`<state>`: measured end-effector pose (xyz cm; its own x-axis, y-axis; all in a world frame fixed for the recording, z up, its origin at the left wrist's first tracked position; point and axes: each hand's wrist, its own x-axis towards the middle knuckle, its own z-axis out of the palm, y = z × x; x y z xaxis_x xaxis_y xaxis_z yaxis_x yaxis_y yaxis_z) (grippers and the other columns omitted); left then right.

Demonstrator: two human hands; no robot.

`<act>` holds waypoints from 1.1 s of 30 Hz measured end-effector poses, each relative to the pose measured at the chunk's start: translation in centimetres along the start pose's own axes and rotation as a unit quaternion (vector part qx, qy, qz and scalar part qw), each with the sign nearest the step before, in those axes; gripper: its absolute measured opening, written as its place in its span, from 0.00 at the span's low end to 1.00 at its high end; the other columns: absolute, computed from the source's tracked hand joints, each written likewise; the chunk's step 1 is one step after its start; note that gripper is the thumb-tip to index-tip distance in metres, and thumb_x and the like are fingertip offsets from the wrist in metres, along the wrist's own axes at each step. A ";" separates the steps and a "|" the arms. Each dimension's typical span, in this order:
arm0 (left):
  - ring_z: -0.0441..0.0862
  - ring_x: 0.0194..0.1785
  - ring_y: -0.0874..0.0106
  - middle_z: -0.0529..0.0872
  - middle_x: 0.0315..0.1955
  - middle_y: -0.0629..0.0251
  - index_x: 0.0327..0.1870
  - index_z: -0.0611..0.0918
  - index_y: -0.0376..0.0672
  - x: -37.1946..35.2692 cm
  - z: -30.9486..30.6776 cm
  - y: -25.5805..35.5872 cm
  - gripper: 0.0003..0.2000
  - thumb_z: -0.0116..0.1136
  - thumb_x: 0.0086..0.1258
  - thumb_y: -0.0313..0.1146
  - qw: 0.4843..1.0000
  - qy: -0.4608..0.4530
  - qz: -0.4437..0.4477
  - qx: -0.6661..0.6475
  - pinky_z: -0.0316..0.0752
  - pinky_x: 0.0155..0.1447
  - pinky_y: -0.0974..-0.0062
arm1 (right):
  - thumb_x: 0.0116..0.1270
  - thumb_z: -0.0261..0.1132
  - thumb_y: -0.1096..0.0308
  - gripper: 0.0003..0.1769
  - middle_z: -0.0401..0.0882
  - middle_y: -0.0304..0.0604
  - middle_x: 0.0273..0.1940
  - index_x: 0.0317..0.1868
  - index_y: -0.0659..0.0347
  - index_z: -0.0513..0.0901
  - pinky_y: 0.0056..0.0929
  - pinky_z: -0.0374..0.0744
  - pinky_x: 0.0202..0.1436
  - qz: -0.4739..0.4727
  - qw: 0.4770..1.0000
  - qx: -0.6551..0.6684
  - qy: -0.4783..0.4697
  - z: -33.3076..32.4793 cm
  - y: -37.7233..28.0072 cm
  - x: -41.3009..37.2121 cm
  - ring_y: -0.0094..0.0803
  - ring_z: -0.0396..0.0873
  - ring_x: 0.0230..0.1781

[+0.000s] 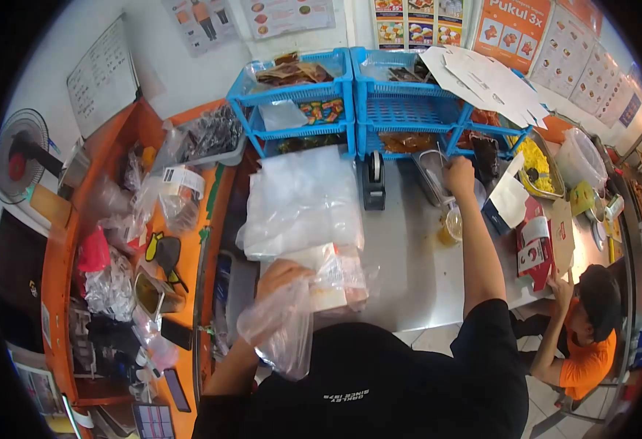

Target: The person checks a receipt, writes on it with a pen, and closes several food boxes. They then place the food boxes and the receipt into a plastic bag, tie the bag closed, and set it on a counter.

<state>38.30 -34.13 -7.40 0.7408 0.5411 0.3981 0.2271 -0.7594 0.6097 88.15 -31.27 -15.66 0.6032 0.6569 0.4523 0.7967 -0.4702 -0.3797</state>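
My left hand (pixel 283 279) is closed on a clear plastic bag (pixel 281 333), whose loose part hangs toward me. Beside its fingers, a white box with printed labels (pixel 328 274) lies at the front of the metal counter, seemingly inside the bag's plastic. My right hand (pixel 459 177) reaches far forward, fingers curled, at the edge of a metal tray (pixel 429 172). What those fingers hold, if anything, is hidden. Just below that hand stands a clear cup with yellowish contents (pixel 450 225).
A stack of clear plastic bags (pixel 303 197) lies beside a tape dispenser (pixel 374 181). Blue tiered baskets (pixel 409 110) line the back, with white card sheets (pixel 489 80) on top. At right are a red box (pixel 533 252), a yellow-filled tray (pixel 537 168) and a co-worker in orange (pixel 588 358).
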 end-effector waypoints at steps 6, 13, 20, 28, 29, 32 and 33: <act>0.78 0.42 0.63 0.79 0.38 0.56 0.40 0.80 0.37 0.3 0.6 0.2 0.11 0.57 0.54 0.23 0.971 0.026 -0.150 -0.185 0.72 0.47 0.72 | 0.51 0.65 0.68 0.08 0.82 0.55 0.28 0.27 0.65 0.82 0.41 0.80 0.39 0.058 0.992 0.084 0.071 -4.8 -3.4 -0.8 0.50 0.83 0.33; 0.80 0.38 0.64 0.81 0.33 0.61 0.34 0.81 0.37 0.7 -1.9 1.6 0.10 0.61 0.48 0.26 0.995 0.000 0.021 -0.095 0.75 0.40 0.72 | 0.52 0.65 0.70 0.06 0.82 0.52 0.26 0.28 0.65 0.82 0.35 0.78 0.37 0.075 0.963 0.214 0.144 -4.8 -5.2 -6.1 0.43 0.83 0.29; 0.81 0.40 0.66 0.83 0.35 0.60 0.36 0.83 0.38 0.3 -2.4 0.6 0.12 0.65 0.50 0.29 0.987 0.006 0.136 0.081 0.75 0.46 0.74 | 0.54 0.60 0.74 0.06 0.82 0.55 0.27 0.29 0.64 0.84 0.40 0.79 0.40 0.119 0.975 0.139 0.128 -0.2 -2.8 -4.5 0.49 0.83 0.33; 0.80 0.40 0.65 0.83 0.35 0.61 0.36 0.83 0.38 -0.2 -2.0 2.9 0.11 0.62 0.50 0.27 0.987 0.000 -0.084 -0.139 0.74 0.46 0.73 | 0.65 0.56 0.69 0.13 0.81 0.56 0.47 0.47 0.63 0.82 0.42 0.82 0.48 0.001 0.970 -0.162 -0.182 8.7 3.3 1.2 0.46 0.82 0.49; 0.80 0.40 0.65 0.83 0.35 0.61 0.36 0.82 0.38 -0.4 -2.0 3.1 0.11 0.62 0.50 0.26 0.979 0.004 -0.112 -0.168 0.74 0.46 0.73 | 0.66 0.55 0.69 0.12 0.82 0.55 0.46 0.43 0.63 0.84 0.40 0.82 0.49 -0.027 0.988 -0.124 -0.087 12.5 6.1 0.7 0.45 0.83 0.47; 0.80 0.40 0.65 0.83 0.34 0.62 0.36 0.82 0.38 -0.7 -1.9 3.7 0.10 0.61 0.50 0.26 0.950 0.025 -0.187 -0.251 0.74 0.45 0.73 | 0.65 0.57 0.68 0.12 0.83 0.55 0.44 0.41 0.63 0.85 0.40 0.82 0.48 0.046 0.961 -0.177 -0.207 13.3 6.0 1.8 0.45 0.83 0.46; 0.80 0.40 0.65 0.83 0.34 0.62 0.36 0.82 0.39 -0.9 -1.9 3.9 0.10 0.61 0.50 0.25 0.937 0.032 -0.208 -0.278 0.74 0.45 0.73 | 0.64 0.57 0.68 0.12 0.83 0.56 0.44 0.41 0.64 0.85 0.40 0.82 0.49 0.010 0.951 -0.202 -0.234 13.8 6.8 2.0 0.46 0.83 0.47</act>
<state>37.33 -36.84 -4.10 0.6178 0.7826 0.0764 0.1102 -0.1824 0.9770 94.29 -25.04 -28.46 0.6115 0.7912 0.0031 0.7912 -0.6115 -0.0008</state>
